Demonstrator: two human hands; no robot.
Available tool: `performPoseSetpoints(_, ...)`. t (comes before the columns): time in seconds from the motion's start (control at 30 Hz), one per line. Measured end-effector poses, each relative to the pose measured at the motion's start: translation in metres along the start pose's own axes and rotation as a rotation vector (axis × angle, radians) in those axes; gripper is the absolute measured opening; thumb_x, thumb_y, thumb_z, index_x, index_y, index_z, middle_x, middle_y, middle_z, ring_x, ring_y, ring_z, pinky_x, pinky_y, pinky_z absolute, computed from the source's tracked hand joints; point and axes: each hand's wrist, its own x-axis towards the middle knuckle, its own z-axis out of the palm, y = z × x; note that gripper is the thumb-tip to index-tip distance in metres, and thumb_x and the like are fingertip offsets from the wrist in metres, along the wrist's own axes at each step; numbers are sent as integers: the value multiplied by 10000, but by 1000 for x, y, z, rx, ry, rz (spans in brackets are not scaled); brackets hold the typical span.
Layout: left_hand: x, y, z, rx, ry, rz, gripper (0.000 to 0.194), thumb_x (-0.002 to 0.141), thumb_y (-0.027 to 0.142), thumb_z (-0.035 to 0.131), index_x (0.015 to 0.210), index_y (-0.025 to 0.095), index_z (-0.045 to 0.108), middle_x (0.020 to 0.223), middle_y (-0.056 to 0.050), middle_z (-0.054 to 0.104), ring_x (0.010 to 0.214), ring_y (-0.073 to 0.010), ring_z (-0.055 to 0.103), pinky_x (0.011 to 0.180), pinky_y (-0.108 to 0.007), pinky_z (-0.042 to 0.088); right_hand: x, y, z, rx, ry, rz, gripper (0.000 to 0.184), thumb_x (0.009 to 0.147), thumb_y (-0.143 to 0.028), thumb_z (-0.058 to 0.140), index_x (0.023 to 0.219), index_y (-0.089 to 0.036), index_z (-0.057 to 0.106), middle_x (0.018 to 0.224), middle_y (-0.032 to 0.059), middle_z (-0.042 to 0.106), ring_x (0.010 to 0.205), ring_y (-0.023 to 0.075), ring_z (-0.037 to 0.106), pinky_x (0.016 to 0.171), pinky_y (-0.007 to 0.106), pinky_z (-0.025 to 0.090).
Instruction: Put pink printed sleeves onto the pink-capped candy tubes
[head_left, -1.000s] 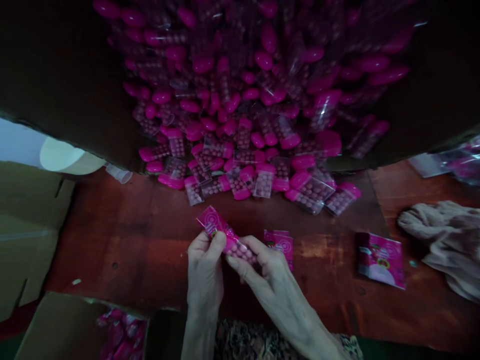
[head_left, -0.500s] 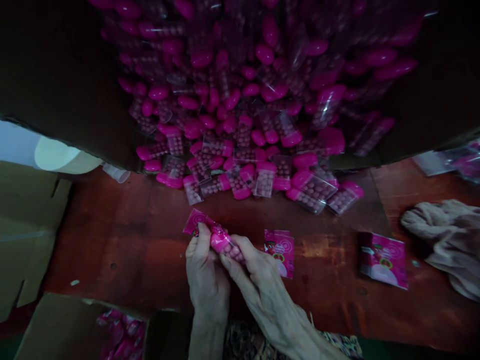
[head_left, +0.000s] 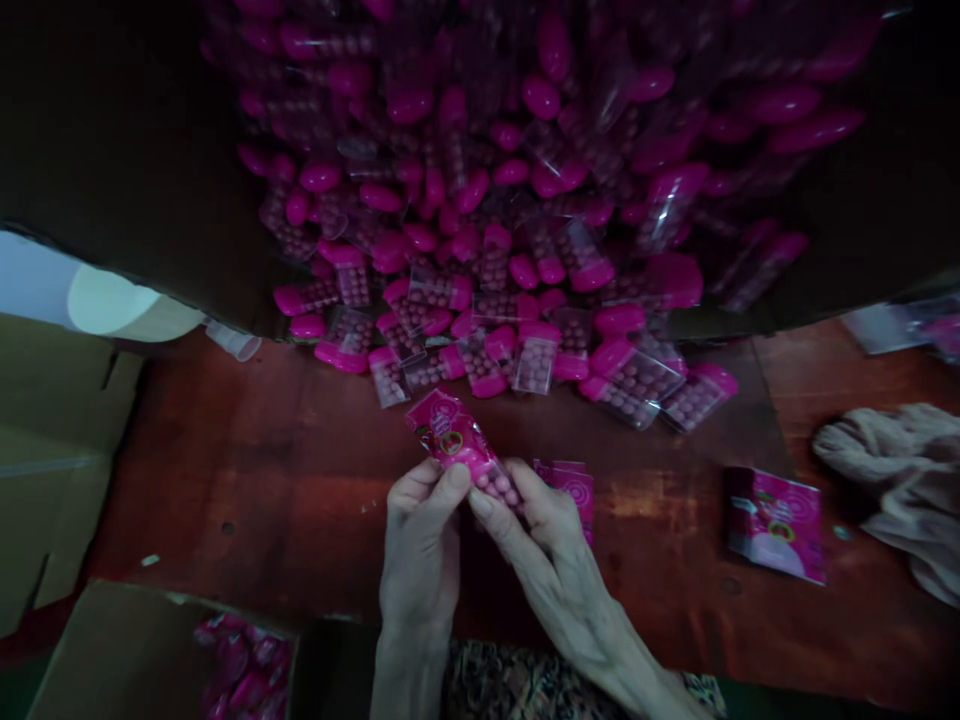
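Our left hand (head_left: 420,545) and our right hand (head_left: 559,570) are both closed on a clear plastic pack of pink balls (head_left: 487,475), thumbs and fingers pinching it from either side, with neither hand open wide. The pack sits between the hands, tilted up and away from us, above the red-brown wooden counter (head_left: 225,470), though from this view we cannot be sure how far above. A printed pink sleeve (head_left: 448,428) covers its far end, with a ring pattern on the face, while the balls show through the clear near end. Gripping with both hands seems to keep the sleeve and the pack steady against each other, and working close to the body leaves the pack in plain sight. Just beyond the right hand lies a second pink sleeve (head_left: 576,490), partly hidden behind the fingers, and a third (head_left: 776,525) lies flat further right, near a crumpled beige cloth (head_left: 889,480). Ahead, a large heap of clear packs with pink caps (head_left: 480,330) spills out from under a dark carton flap (head_left: 112,150), within easy reach. At lower left, an open cardboard box (head_left: 240,660) holds more pink items, too dark to make out.
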Motion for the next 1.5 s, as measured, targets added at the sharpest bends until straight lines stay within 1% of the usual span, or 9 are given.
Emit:
performPoseSetpoints(0.3,-6,-3,-3,-61,46,-28,145,603,249,763,697,160,698,684,-17,671,609,-113,588,647,-254,492,-2,0,0,64,-4,103,310,817,-506,533,1005,-267,597,902,43,613,822,202,568,704,315,498)
performPoseSetpoints(0.47,-8,-8,-3,-123,258,151,186,485,176,819,621,203,697,712,25,680,651,-91,608,668,-209,501,0,-7,6,168,-49,86,259,866,-456,484,915,-219,577,760,12,562,681,146,527,602,255,467)
performPoseSetpoints(0.67,-12,-17,1,-127,273,98,187,471,201,830,609,213,705,730,19,691,704,-118,626,728,-258,509,2,-12,12,255,36,80,248,857,-438,509,794,-200,532,682,-10,494,604,117,454,519,215,412)
performPoseSetpoints(0.87,-9,-9,-6,-92,236,212,170,499,225,820,633,233,715,698,32,684,584,-87,581,579,-207,484,6,-19,9,377,-121,86,227,878,-407,499,778,-204,512,666,-35,472,586,96,419,510,204,371)
performPoseSetpoints(0.97,-6,0,-10,1,70,225,72,611,246,761,613,203,702,605,27,643,539,-80,537,581,-214,471,7,-20,7,358,-185,96,250,891,-418,469,787,-198,528,668,-29,485,584,94,418,509,205,358)
performPoseSetpoints(1.03,-4,3,-11,75,-15,206,154,693,273,695,574,176,680,536,22,604,511,-78,507,581,-216,462,7,-21,6,289,-173,107,276,890,-441,454,791,-200,548,679,-20,505,594,103,438,514,211,363)
performPoseSetpoints(1.23,3,1,-11,66,367,397,61,568,177,743,573,196,685,617,37,654,604,-94,553,610,-196,442,6,-27,-1,91,-178,40,259,889,-436,455,939,-235,610,720,-12,554,688,140,503,642,254,413)
performPoseSetpoints(1.37,3,5,-15,281,163,415,134,715,222,661,589,176,666,536,31,572,537,-94,481,546,-205,400,7,-25,-4,111,-164,14,292,888,-430,463,1053,-233,603,720,-7,572,673,139,510,637,259,424)
performPoseSetpoints(1.5,6,7,-14,264,24,347,136,731,292,653,679,168,671,612,8,615,557,-106,508,565,-216,418,7,-19,-4,94,-136,13,322,895,-404,460,1139,-228,575,748,9,594,681,146,528,625,260,442)
